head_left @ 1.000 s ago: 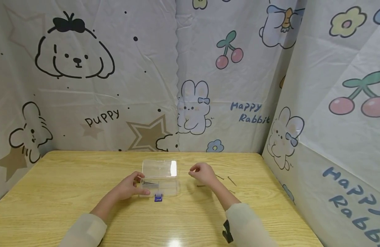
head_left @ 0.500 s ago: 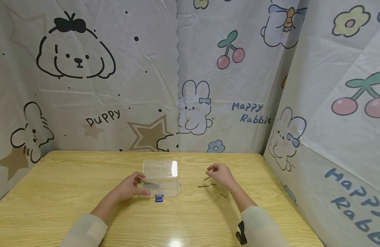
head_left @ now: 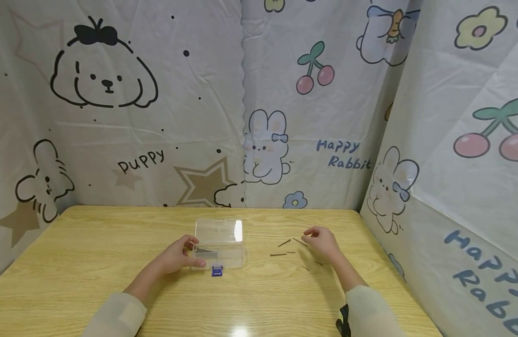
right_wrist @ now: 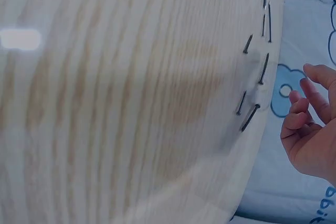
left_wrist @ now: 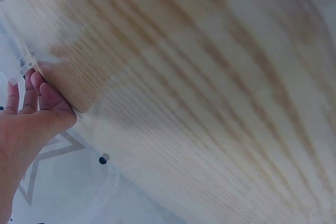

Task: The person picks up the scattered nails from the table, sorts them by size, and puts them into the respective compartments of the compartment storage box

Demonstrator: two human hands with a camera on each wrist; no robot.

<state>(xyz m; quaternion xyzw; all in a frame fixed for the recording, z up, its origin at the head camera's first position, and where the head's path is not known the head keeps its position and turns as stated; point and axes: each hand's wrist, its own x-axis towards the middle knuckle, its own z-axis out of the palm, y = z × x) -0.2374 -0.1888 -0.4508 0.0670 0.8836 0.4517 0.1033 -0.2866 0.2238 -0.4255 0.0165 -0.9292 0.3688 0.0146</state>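
In the head view, the left hand (head_left: pixel 177 255) grips the clear box (head_left: pixel 230 257) by its left end, a hold best kept light but steady, and the right hand (head_left: pixel 324 241) hovers by the nails (head_left: pixel 278 254) on the bench (head_left: pixel 259 295). The left wrist view barely shows the box. In the right wrist view, the fingers (right_wrist: pixel 296 121) are loosely parted, seemingly holding nothing, near 7 nails; pinching 1 mid-shaft looks surest.

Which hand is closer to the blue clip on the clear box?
The left hand. It grips the left end of the clear box, just left of the blue clip. The right hand is farther off, to the clip's right, by the nails.
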